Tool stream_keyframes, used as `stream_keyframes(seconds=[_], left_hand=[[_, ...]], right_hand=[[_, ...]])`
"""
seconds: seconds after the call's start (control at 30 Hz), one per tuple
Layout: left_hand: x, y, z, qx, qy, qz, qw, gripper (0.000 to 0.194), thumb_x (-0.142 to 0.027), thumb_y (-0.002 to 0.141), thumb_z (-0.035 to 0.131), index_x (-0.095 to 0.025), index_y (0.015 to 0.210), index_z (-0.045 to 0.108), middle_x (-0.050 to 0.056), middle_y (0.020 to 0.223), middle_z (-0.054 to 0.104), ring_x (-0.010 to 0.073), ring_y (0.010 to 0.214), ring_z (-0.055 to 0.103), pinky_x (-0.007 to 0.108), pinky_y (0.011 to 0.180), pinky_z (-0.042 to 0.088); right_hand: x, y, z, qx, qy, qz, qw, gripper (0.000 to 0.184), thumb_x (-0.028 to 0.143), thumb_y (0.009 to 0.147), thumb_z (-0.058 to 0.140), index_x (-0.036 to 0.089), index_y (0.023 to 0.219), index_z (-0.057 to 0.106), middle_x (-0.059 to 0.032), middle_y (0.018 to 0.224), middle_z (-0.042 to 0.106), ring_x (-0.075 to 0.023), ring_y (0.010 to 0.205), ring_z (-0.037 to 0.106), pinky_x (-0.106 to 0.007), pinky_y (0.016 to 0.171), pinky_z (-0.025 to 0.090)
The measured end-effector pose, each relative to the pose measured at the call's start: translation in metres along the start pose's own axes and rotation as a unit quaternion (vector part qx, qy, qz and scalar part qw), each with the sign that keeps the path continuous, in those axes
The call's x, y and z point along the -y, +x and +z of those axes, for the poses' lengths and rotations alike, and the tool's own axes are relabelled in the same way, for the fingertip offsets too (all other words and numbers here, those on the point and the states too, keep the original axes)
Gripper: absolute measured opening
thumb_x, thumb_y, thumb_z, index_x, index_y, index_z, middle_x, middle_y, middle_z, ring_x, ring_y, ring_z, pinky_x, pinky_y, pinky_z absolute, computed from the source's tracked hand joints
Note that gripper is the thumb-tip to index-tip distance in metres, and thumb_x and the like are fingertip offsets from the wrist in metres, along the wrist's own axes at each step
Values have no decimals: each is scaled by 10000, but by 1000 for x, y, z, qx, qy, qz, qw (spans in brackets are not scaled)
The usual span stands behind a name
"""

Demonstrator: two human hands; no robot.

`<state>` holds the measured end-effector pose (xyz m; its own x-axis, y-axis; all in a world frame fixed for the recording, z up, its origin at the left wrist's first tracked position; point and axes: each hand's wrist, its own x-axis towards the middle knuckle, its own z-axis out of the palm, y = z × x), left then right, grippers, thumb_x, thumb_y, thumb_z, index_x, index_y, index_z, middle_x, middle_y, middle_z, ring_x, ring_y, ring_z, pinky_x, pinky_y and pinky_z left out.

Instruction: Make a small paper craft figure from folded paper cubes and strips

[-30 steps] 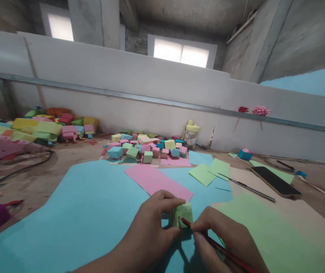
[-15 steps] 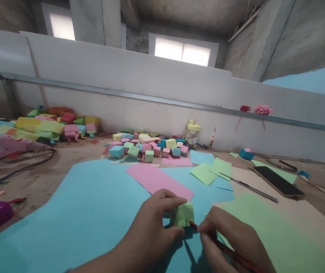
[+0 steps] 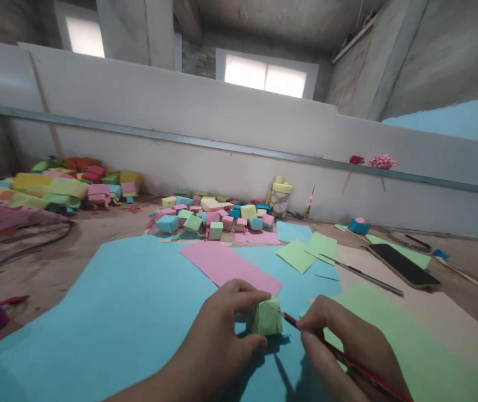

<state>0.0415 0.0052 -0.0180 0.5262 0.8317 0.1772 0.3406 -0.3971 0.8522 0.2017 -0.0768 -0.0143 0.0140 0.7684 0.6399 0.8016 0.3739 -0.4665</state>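
Note:
A small green folded-paper box (image 3: pixel 269 318) stands on the large blue paper sheet (image 3: pixel 138 312). My left hand (image 3: pixel 230 324) grips it from the left, fingers over its top and thumb low at its near side. My right hand (image 3: pixel 343 340) is closed on a thin dark red pencil (image 3: pixel 339 354), whose tip is at the box's upper right edge; whether it touches cannot be made out. Behind the box lies a pink paper rectangle (image 3: pixel 228 265). Two green paper pieces (image 3: pixel 297 255) lie farther back.
Several small paper boxes (image 3: pixel 216 230) are heaped at the back, beside a yellow-lidded jar (image 3: pixel 280 200). Larger paper shapes (image 3: pixel 50 187) and a pink glue gun (image 3: pixel 8 218) are left. Right lie a slim metal tool (image 3: pixel 362 273), a phone (image 3: pixel 402 265) and green paper (image 3: pixel 390 329).
The pencil tip has moved from the lower front face of the green box up and right to its edge. My right hand shifted slightly right; my left hand keeps its grip.

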Motion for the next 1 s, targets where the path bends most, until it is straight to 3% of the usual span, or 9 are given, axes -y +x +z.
stream_keyframes(seconds=[0.7,1.0], left_hand=[[2,1,2,2,-5,-5,1000,473,-35,523,567,-204,952,675,22,963,585,181,912,540,268,828,431],[3,1,1,3,-6,1,1000,482,-35,526,571,-205,965,670,28,957,585,190,915,541,285,842,424]], right_hand=[[-3,-3,7,18,-5,6,1000,136,202,783,428,206,648,436,51,570,407,-85,514,424,-194,467,303],[4,-3,2,-4,51,33,998,132,225,786,451,214,655,459,59,564,416,-78,492,430,-192,455,300]])
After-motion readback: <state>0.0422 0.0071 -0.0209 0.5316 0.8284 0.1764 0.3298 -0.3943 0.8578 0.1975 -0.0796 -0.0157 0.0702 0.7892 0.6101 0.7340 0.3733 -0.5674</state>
